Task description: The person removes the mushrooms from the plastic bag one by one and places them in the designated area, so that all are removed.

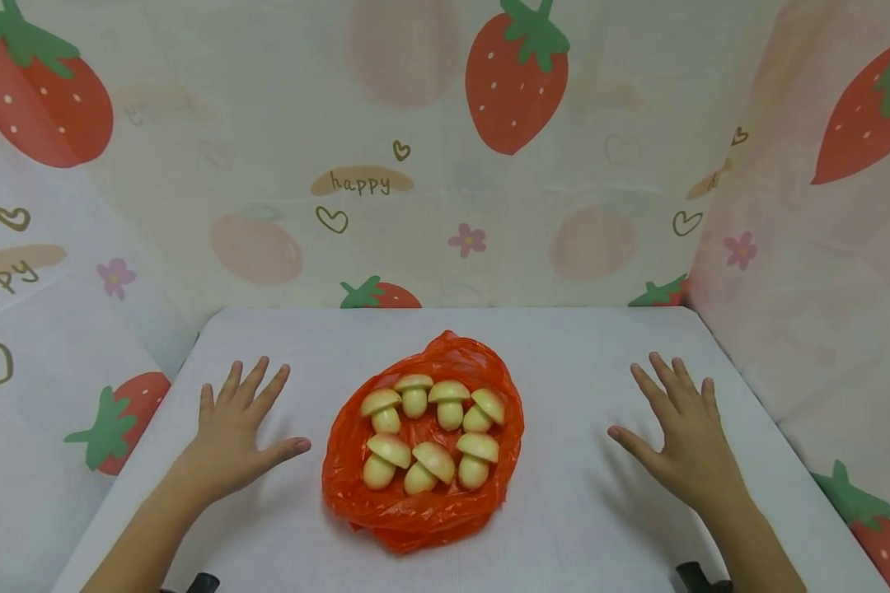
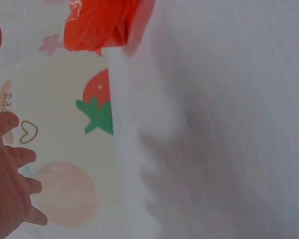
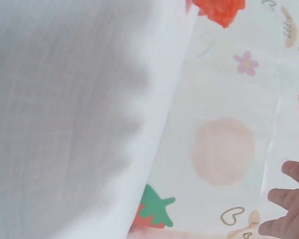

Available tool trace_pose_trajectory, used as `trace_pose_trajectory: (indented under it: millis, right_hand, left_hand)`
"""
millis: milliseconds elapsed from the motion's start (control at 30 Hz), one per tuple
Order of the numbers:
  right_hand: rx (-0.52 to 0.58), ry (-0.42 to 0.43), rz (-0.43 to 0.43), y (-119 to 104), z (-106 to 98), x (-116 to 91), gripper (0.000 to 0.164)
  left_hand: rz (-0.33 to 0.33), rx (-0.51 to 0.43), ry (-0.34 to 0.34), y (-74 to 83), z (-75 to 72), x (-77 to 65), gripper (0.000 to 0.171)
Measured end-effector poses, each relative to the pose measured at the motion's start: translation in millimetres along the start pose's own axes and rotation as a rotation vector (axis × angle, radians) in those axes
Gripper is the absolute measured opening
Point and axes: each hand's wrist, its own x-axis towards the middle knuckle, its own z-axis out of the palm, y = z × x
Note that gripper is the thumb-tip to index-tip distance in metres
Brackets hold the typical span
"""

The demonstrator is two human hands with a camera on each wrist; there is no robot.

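Observation:
A red plastic bag lies spread in the middle of the white table, its edges rolled into a ring. Inside it sit several pale mushroom-shaped pieces with rounded caps and thick stems, in two rough rows. To the left of the bag, my left hand hovers with fingers spread, holding nothing. My right hand is likewise spread over the table at the right, apart from the bag. Both wrist views catch a corner of the red bag at the top, and the fingers at one side.
The white table has rounded far corners. Behind and on both sides hangs a pale cloth backdrop printed with strawberries, hearts, flowers and the word "happy". Dark wrist-camera parts show at the bottom edge.

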Motion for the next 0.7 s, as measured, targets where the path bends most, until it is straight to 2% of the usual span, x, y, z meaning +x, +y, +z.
trace_pose_trajectory:
  millis: [300, 700]
  right_hand:
    - [0.083, 0.038, 0.008, -13, 10, 10, 0.089]
    - [0.204, 0.028, 0.059, -38, 21, 26, 0.084]
  left_hand:
    - [-0.084, -0.239, -0.075, 21.6, 5.4, 6.6, 0.105]
    - [-0.236, -0.504, -0.169, 35.9, 22.3, 12.5, 0.099]
